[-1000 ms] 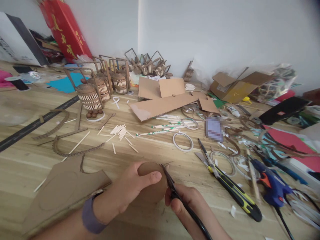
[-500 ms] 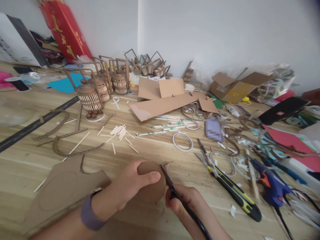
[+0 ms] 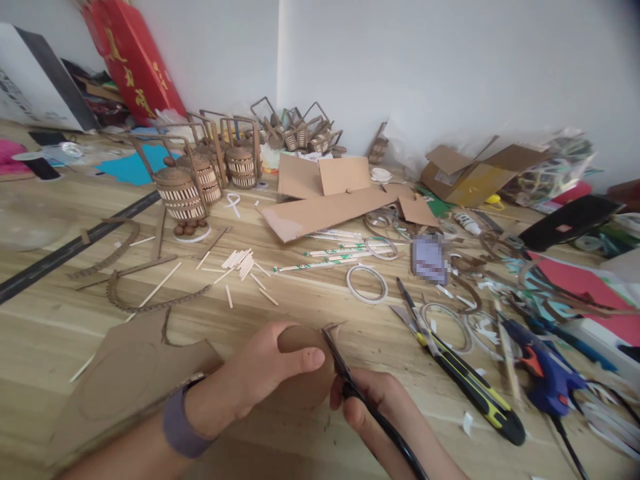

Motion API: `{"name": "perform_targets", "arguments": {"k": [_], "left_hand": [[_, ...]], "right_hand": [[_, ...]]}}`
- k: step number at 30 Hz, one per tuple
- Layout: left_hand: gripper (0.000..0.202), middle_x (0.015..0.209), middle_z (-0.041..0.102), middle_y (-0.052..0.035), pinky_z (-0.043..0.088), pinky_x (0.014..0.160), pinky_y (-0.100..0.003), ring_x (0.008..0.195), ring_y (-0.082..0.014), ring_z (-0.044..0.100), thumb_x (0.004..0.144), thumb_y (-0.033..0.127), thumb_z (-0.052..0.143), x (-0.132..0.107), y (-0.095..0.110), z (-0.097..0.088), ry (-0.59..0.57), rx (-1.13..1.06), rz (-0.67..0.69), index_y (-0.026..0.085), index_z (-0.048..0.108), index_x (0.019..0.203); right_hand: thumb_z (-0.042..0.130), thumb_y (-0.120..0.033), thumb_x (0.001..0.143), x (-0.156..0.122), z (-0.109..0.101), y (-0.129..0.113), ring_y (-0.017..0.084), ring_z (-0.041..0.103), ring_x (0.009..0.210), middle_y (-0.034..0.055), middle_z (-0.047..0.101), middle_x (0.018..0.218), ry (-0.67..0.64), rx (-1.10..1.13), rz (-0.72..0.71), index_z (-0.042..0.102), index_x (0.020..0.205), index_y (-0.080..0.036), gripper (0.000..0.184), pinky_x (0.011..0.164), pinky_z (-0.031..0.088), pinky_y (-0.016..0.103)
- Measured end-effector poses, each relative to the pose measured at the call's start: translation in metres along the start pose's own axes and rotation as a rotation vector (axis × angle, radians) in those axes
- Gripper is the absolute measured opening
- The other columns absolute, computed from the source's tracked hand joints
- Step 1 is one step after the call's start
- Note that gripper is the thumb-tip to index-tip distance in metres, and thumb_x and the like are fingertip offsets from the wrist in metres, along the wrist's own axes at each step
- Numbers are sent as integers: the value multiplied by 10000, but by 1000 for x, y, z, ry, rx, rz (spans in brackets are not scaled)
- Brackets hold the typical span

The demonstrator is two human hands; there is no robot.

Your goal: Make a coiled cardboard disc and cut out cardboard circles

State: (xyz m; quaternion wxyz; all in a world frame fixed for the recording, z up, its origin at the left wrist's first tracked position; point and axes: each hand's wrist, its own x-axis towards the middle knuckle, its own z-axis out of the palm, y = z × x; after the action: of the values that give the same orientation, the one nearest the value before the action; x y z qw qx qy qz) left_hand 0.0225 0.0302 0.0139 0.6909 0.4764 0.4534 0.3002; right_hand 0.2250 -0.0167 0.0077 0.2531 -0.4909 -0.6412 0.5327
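My left hand (image 3: 280,363) pinches a rounded piece of brown cardboard (image 3: 313,383), thumb on top and the other fingers hidden beneath it. Black-handled scissors (image 3: 345,370) are gripped in my right hand (image 3: 373,400), their blades at the cardboard's upper right edge. A thin curled offcut (image 3: 336,327) sticks out by the blade tips. Left of my wrist lies a larger cardboard sheet (image 3: 135,373) with a circle drawn on it and a cut-out notch.
A yellow-black utility knife (image 3: 470,380) and a blue glue gun (image 3: 547,373) lie at right. Ahead are short wooden sticks (image 3: 245,260), a tape ring (image 3: 367,285) and cardboard pieces (image 3: 320,210). Small bucket models (image 3: 180,193) stand at back left; an open carton (image 3: 475,173) sits at back right.
The scissor blades look slightly more closed at the cardboard's edge. Both hands hold nearly the same place, and the whole view has shifted very slightly.
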Motion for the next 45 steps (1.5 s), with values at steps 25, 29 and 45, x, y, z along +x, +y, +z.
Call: {"name": "perform_targets", "arguments": {"k": [25,29,45], "left_hand": [[464,1013,798,-14,507,868,-356,1054,-303,679,634,494,833,-1,3,-4,44,64,-92,227,743,1002],[478,1021,798,-15,509,869,-361,1048,-302,683,631,473,840,0,3,-4,30,44,-95,220,734,1022],[449,981,791,-15,507,857,-359,1004,-288,687,637,478,828,-1,4,-5,-11,81,-99,216,725,987]], "right_hand": [[404,-910,757,-3,-2,1,110,320,554,-47,373,601,-8,-41,9,523,674,-190,735,492,221,241],[378,-947,719,-1,-5,0,109,322,550,-47,375,597,-60,-40,17,533,699,-192,771,478,228,230],[382,-942,721,-2,-4,0,110,310,555,-45,371,594,-36,-41,44,570,703,-176,789,485,213,243]]}}
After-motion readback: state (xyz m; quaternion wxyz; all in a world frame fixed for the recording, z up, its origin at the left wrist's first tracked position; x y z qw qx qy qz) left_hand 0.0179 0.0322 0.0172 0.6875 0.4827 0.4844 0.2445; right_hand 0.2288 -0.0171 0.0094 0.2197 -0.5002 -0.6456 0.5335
